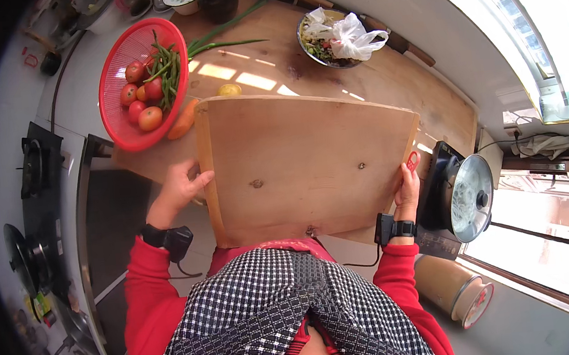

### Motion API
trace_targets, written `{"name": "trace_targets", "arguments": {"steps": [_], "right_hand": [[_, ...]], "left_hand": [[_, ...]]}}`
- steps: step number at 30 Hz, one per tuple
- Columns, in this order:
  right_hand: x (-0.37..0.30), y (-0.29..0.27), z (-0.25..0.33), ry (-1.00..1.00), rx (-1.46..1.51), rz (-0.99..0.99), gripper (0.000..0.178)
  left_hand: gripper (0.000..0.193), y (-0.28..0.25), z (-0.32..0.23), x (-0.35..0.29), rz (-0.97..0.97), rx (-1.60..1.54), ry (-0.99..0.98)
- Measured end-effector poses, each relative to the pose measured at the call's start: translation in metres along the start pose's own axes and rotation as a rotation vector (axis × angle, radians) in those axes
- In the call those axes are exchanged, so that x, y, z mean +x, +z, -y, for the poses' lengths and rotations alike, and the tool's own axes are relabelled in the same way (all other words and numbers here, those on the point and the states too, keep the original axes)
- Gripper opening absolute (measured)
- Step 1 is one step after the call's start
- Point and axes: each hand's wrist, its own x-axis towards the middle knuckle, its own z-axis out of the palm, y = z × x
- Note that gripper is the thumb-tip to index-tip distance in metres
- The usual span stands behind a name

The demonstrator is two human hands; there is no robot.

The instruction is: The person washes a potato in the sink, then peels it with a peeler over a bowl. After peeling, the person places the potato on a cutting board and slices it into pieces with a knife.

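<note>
A large wooden board (311, 168) with several dark knots stands tilted in front of my body, its lower edge by my apron. At its left edge is my left hand (178, 192), thumb against the rim and fingers curled, partly hidden. My right hand (407, 189) grips the board's right edge; a small red thing (413, 160) shows at its fingertips, too small to name. Behind the board, on the wooden table (271, 50), lie an orange carrot-like vegetable (185, 120) and a yellow potato-like one (229, 90), both partly covered by the board or basket.
A red basket (107, 92) of tomatoes and green beans sits at the left, beside green onions (232, 43). A bowl (328, 63) with scraps and a white plastic bag (356, 37) stands at the back. At right are a glass-lidded pan (470, 196) and a tan jar (441, 282).
</note>
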Motion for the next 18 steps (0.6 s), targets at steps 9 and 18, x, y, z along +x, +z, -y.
{"name": "trace_targets", "arguments": {"steps": [9,18], "right_hand": [[-0.064,-0.034,-0.036,0.075,-0.325,-0.128,0.004],[-0.09,-0.032,-0.034,-0.172,-0.898,-0.071,0.018]], "left_hand": [[0.043,0.021,0.052,0.06,0.038,0.408,0.13],[0.018,0.043,0.055,0.081,-0.208,0.56,0.48]]}}
